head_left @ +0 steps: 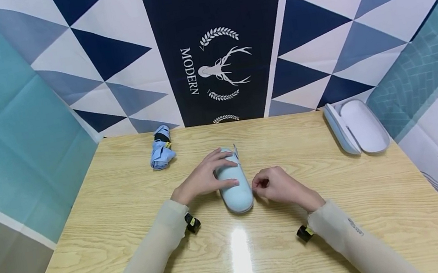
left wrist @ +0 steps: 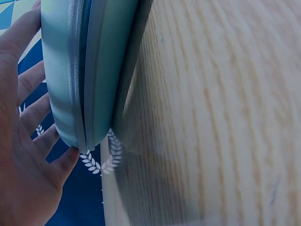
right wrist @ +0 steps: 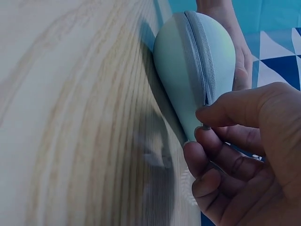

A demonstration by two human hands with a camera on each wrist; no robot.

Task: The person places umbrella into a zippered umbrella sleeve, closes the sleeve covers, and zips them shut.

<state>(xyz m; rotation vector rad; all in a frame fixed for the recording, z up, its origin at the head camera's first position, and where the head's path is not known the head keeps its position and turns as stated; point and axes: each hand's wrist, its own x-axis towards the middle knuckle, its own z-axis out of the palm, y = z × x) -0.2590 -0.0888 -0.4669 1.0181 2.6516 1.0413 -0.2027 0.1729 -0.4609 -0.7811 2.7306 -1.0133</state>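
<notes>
A light blue zippered case (head_left: 237, 195), long and rounded at its ends, lies on the wooden table in front of me. Spread over its top, my left hand (head_left: 209, 173) rests with fingers and thumb lightly bent against the shell. In the left wrist view, the grey zipper (left wrist: 89, 75) runs along the side with a narrow dark gap between its rows of teeth. At the case's right side, my right hand (head_left: 275, 185) pinches the small zipper pull (right wrist: 206, 126) between thumb and forefinger. The other fingers of that hand curl in below.
A folded blue umbrella (head_left: 162, 152) with a black band lies at the back left. Toward the back right sits an opened light blue case (head_left: 364, 126) with a white inside. A patterned cloth wall (head_left: 122, 56) rises behind the table (head_left: 131, 234).
</notes>
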